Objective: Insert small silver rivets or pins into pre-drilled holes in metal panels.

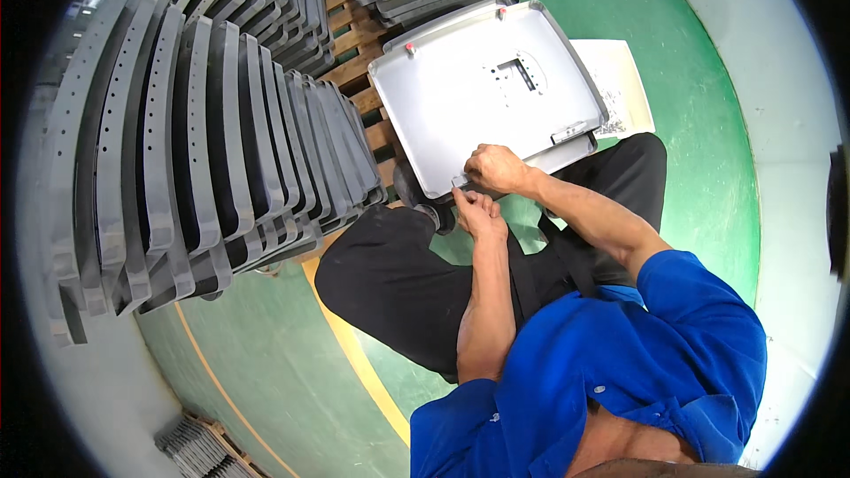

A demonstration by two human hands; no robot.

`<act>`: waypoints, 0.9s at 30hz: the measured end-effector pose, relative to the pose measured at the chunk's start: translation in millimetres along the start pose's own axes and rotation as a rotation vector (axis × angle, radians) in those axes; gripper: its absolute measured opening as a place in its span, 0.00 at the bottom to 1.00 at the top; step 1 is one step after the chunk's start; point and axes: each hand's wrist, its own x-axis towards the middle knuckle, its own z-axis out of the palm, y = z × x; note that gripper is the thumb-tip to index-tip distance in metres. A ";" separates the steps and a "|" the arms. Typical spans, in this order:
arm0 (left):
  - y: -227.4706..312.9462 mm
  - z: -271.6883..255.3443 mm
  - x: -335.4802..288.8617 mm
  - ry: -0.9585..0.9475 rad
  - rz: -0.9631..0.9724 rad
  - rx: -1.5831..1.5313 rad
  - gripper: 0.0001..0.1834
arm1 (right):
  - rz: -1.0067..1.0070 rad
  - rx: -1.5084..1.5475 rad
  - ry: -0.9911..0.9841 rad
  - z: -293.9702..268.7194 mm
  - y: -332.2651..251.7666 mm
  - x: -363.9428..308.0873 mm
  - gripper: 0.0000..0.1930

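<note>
A pale grey metal panel (pixel 443 115) lies atop similar ones before the person, smooth and faintly shiny, with rounded corners, a raised rim and a dark slot. The left hand's (pixel 481 215) fingers meet at its near corner; the right hand (pixel 496 168) curls beside them. Whether either grips anything, I cannot tell. Wooden slats (pixel 354 60) show alongside.

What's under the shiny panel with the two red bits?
The edge of a grey panel peeks out at the near right. The shiny panel covers the rest, so I can't tell what else is there.
</note>
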 end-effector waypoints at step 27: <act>2.5 9.8 -3.7 0.034 -0.039 0.053 0.23 | -0.227 -0.190 0.038 2.8 0.6 -7.7 0.07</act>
